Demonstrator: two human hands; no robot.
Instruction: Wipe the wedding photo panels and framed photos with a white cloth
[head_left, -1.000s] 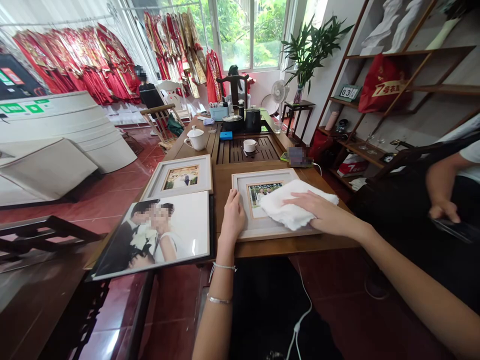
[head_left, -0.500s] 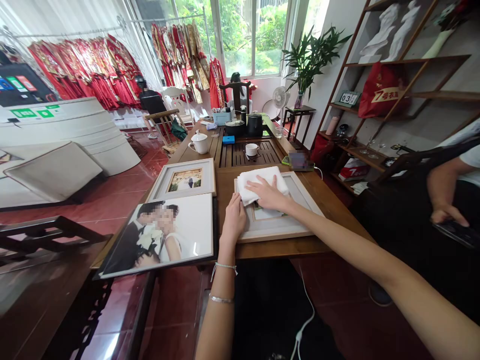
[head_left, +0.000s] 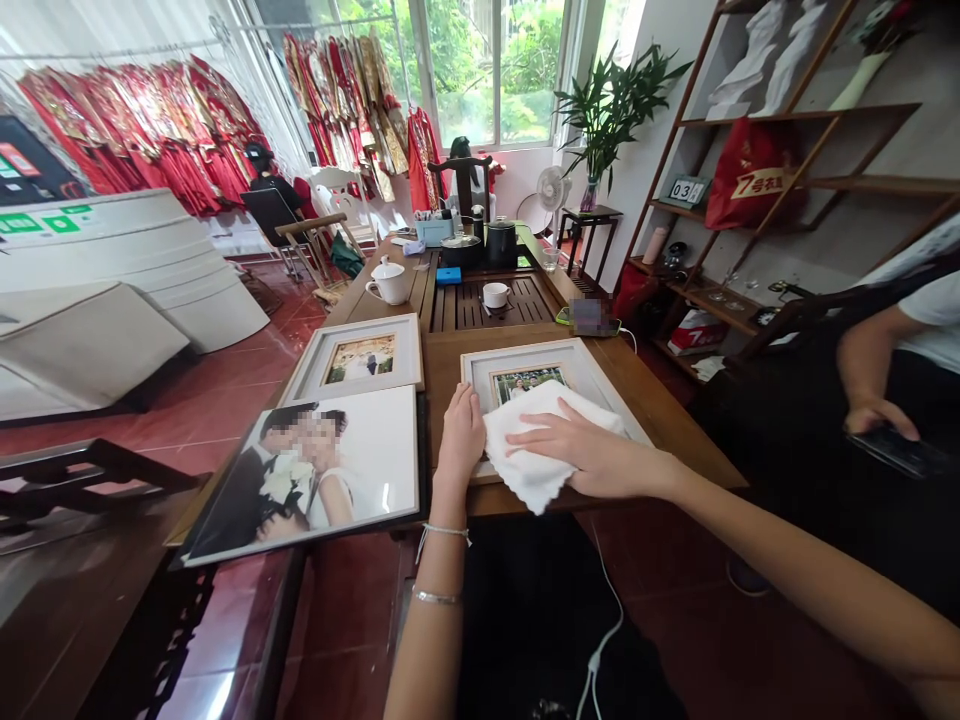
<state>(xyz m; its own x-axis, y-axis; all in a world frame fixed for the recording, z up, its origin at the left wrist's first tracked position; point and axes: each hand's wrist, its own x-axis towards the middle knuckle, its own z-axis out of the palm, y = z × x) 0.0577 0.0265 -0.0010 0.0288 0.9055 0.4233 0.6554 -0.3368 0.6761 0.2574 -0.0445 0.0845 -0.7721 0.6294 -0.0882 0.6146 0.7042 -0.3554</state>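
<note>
My right hand (head_left: 574, 448) lies open on a white cloth (head_left: 536, 480), its fingers stretched flat over it. The cloth covers the near part of a pale-framed picture (head_left: 615, 395) on the table, and its front corner hangs over the frame's near edge. Above the cloth, part of the photo (head_left: 517, 382) inside the frame shows. My left hand (head_left: 459, 430) is closed around the left edge of that frame, fingers together. To the left lie a second framed picture (head_left: 409, 350) and, overlapping its near side, a large wedding photo panel (head_left: 382, 450).
On the wooden table (head_left: 442, 358) stand a lidded white cup (head_left: 388, 284), a slatted tea tray (head_left: 469, 310) with a small bowl (head_left: 495, 295), and a plugged-in phone (head_left: 589, 318). At right, another person's hand (head_left: 881, 418) holds a phone. A white cable (head_left: 609, 630) hangs near my lap.
My right hand has slid the cloth toward me and slightly right, uncovering the photo's upper part. The cloth has spread out wider. My left hand stays at the frame's left edge.
</note>
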